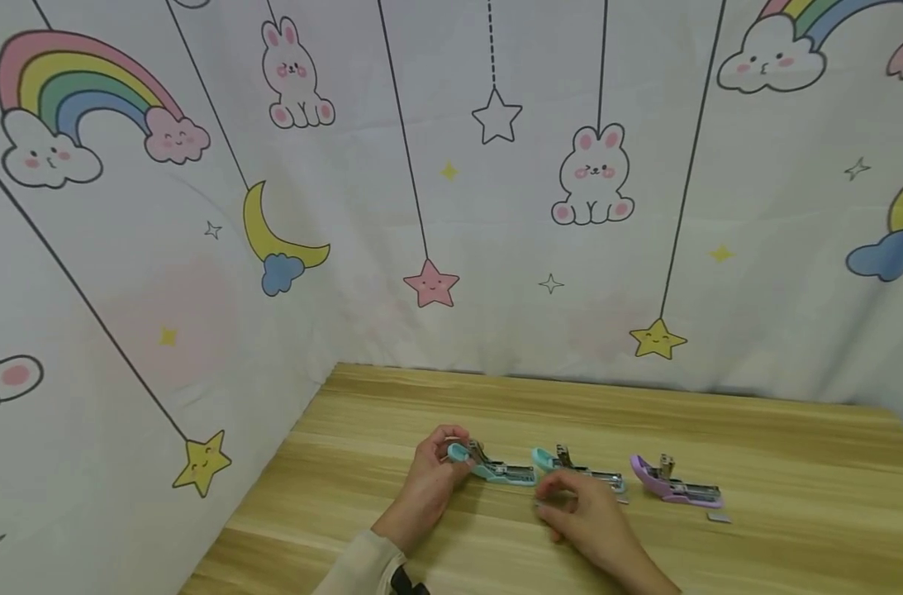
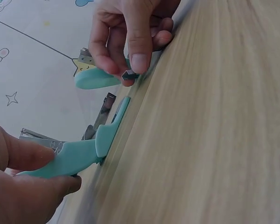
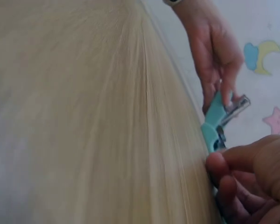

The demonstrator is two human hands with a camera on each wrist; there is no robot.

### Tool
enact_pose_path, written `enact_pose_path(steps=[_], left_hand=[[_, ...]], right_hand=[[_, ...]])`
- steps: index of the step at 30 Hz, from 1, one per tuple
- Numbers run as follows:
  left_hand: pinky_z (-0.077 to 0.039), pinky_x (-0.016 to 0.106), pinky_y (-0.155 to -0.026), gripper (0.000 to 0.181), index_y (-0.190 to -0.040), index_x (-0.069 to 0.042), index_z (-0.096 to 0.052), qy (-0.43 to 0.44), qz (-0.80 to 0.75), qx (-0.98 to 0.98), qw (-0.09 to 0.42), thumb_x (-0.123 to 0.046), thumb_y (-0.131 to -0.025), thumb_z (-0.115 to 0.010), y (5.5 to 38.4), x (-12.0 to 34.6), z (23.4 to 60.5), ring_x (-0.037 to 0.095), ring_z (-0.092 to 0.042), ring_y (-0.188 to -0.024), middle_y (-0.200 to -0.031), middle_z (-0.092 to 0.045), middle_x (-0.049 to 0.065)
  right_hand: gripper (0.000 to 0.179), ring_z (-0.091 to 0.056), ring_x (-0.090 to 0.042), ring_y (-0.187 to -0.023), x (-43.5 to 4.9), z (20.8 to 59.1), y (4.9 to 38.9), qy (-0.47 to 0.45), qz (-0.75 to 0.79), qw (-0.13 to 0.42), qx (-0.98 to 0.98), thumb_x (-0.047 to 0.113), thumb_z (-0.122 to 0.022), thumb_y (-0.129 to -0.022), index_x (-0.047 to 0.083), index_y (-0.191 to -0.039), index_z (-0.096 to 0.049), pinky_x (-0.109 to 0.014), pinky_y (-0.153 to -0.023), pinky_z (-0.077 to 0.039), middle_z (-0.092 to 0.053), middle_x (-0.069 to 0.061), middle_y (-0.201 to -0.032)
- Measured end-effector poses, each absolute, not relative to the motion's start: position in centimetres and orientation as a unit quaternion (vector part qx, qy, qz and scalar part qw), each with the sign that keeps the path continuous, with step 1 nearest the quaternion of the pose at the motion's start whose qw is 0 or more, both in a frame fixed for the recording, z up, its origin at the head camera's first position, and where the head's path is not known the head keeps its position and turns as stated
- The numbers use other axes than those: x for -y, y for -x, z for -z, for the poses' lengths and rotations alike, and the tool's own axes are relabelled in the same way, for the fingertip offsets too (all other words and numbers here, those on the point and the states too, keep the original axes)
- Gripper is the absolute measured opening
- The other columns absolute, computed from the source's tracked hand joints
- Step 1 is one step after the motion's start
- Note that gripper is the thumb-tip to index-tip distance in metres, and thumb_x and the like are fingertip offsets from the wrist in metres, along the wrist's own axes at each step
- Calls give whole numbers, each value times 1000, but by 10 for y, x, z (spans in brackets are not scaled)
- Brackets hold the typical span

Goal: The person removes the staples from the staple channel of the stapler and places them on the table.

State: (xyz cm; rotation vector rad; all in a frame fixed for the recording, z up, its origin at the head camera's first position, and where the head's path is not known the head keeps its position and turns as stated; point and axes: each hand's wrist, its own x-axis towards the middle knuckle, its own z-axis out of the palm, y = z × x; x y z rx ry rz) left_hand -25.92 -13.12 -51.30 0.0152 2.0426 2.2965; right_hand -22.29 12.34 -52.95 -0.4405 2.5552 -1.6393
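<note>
My left hand (image 1: pixel 427 482) grips the handle end of a teal stapler (image 1: pixel 521 478), the leftmost on the table, with its top swung up. In the left wrist view the thumb and fingers close on the teal handle (image 2: pixel 77 158). My right hand (image 1: pixel 588 514) pinches a short strip of staples (image 2: pixel 129 74) between thumb and fingertips, just right of that stapler's front end. Behind the right hand lies a second teal stapler (image 1: pixel 544 459), partly hidden and also opened up. In the right wrist view the fingers (image 3: pixel 233 161) hide the strip.
A purple stapler (image 1: pixel 652 478), likewise opened, lies to the right on the wooden table (image 1: pixel 332 446). One grey staple strip (image 1: pixel 719 518) lies in front of it, and another (image 1: pixel 622 499) sits by the second teal stapler. A patterned cloth (image 1: pixel 496 330) hangs behind.
</note>
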Motion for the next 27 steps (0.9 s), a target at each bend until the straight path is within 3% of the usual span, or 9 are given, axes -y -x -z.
enact_pose_path(steps=[5, 12, 21, 27], left_hand=[[-56, 19, -81, 39, -124, 6, -55, -18, -753, -656, 49, 21, -90, -63, 259, 131, 514, 23, -73, -116, -133, -69, 33], [-55, 20, -79, 42, -127, 7, -54, -15, -750, -660, 47, 21, -89, -64, 258, 130, 513, 22, -73, -115, -133, -70, 31], [-53, 19, -77, 43, -129, 7, -53, -10, -745, -665, 50, 20, -90, -64, 257, 131, 511, 14, -71, -107, -134, -69, 29], [-53, 19, -77, 44, -131, 5, -51, -17, -746, -664, 54, 19, -91, -64, 258, 130, 511, 14, -70, -106, -137, -67, 31]], right_hand=[[17, -60, -8, -43, -113, 531, 225, 154, 496, 9, -854, 7, -82, -92, 13, -104, -73, -24, -43, -46, -79, -15, -114], [14, -57, -7, -39, -109, 532, 225, 147, 478, -8, -866, 11, -83, -93, 16, -103, -73, -25, -42, -44, -81, -12, -112], [21, -48, 0, -36, -99, 534, 223, 130, 448, -72, -881, 2, -84, -89, 18, -96, -74, -21, -42, -44, -83, -13, -111], [24, -45, 2, -44, -93, 534, 223, 123, 420, -109, -893, 0, -87, -85, 20, -90, -74, -19, -56, -44, -84, -6, -102]])
